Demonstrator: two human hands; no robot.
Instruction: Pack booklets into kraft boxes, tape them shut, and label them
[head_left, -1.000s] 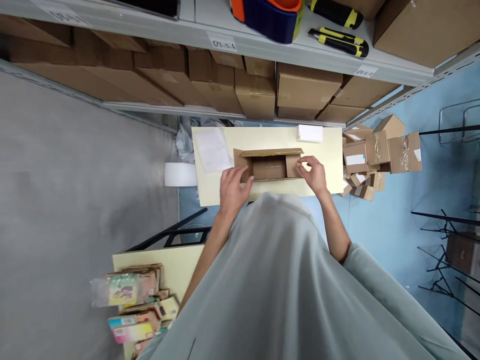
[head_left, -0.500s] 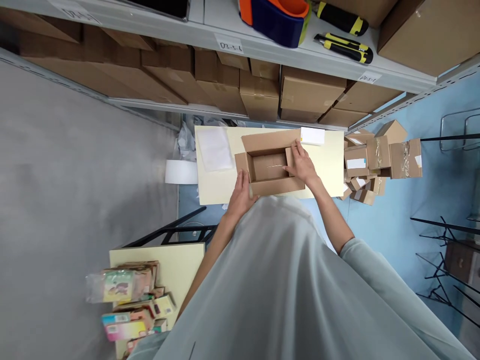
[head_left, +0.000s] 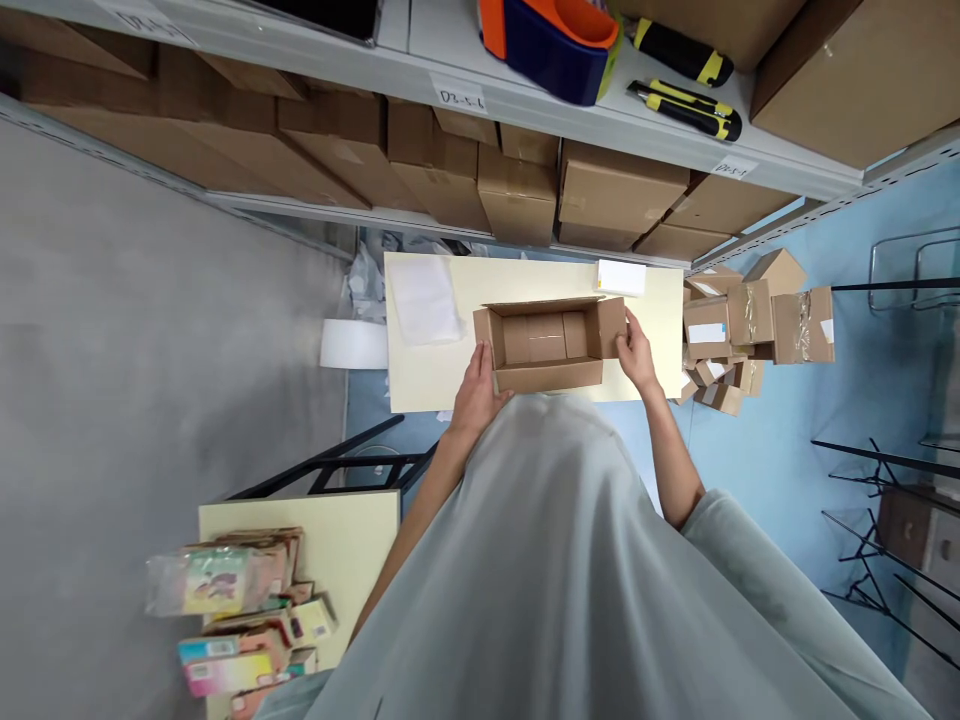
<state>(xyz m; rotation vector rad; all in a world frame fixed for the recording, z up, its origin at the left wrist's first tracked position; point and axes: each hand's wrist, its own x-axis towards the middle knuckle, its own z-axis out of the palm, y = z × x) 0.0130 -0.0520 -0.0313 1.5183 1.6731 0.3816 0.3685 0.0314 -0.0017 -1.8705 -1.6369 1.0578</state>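
An open cardboard box [head_left: 547,375] lies on the pale table [head_left: 420,385], with its bare inside showing. My left hand [head_left: 476,400] holds the near left corner of it, fingers along the left flap and thumb at the near side. The right flap [head_left: 611,328] is folded outward, pinched at its outer edge between the fingers and thumb of my right hand [head_left: 637,355]. A white sheet-like packet [head_left: 426,300] lies left of the box. Behind its right end sits a small white box [head_left: 621,278].
Above the table runs a shelf [head_left: 525,115] with a tape dispenser [head_left: 555,50], a utility knife [head_left: 686,108] and cardboard boxes [head_left: 517,195]. More boxes [head_left: 750,310] are piled at right. A side table [head_left: 360,560] at lower left bears packaged goods [head_left: 232,665].
My right hand has moved right, from inside the box's right end to the outer edge of the right flap, which now folds outward. The far flap stands more upright. My left hand stays put.
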